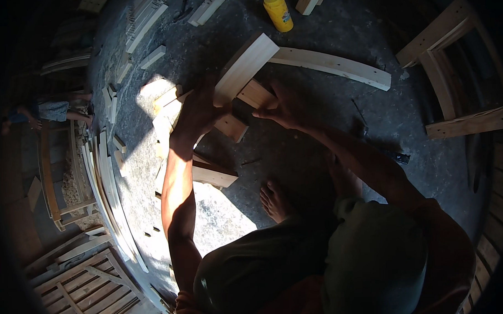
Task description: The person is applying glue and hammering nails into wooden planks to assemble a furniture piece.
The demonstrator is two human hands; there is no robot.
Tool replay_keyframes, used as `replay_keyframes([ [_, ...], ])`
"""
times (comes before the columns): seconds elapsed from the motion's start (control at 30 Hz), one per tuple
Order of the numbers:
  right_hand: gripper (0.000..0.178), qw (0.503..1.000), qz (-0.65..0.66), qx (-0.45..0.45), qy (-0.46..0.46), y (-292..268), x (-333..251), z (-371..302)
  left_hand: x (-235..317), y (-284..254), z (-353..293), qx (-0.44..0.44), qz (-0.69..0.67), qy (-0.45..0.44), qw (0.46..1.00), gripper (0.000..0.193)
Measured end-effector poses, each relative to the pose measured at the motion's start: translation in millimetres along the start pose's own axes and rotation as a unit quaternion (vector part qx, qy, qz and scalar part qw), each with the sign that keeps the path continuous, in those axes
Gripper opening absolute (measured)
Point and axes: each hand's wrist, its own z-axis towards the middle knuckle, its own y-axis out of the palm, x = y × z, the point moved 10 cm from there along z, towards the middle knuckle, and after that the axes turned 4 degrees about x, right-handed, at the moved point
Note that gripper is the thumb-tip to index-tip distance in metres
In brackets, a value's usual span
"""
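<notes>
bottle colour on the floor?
Yellow: the bottle has a yellow body and a pale tip. Best seen in the head view, near the top edge.

The person wore loose trousers [376, 252] of a dull grey-green, plain-clothed and softly rounded over the knees [249, 262]. A rust-coloured top [284, 306] showed dimly at the waist, its short sleeves [442, 230] ending above the elbows. Forearms [178, 187], left hand [197, 112], right hand [283, 107] and feet [274, 200] were all bare.
</notes>
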Motion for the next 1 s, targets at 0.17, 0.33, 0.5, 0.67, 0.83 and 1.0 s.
replay_keyframes([
  [0.17, 0.08, 0.997, -0.005, 0.063, -0.051, -19, -16, 2, 24, -14, 6, -0.023, 0.032, -0.011, 0.999, 0.073],
  [0.33, 0.081, 0.998, 0.014, 0.055, -0.039, -28, -12, -8, 48, -5, -3, -0.06, 0.028, 0.004, 0.998, 0.07],
  [0.5, 0.077, 0.999, 0.004, 0.039, -0.021, -36, -1, -23, 81, 9, -13, 0.022, 0.021, 0.11, 0.993, 0.069],
  [0.67, 0.077, 0.998, -0.038, 0.042, -0.039, -40, 15, -35, 87, 26, -12, 0.052, 0.04, 0.1, 0.993, 0.067],
  [0.83, 0.075, 0.995, -0.07, 0.04, -0.058, -37, 28, -42, 91, 26, -19, 0.087, 0.048, 0.097, 0.99, 0.065],
  [1.0, 0.07, 0.957, -0.246, 0.034, -0.149, -85, -52, -60, 89, 27, -19, 0.072, 0.043, 0.086, 0.993, 0.063],
])
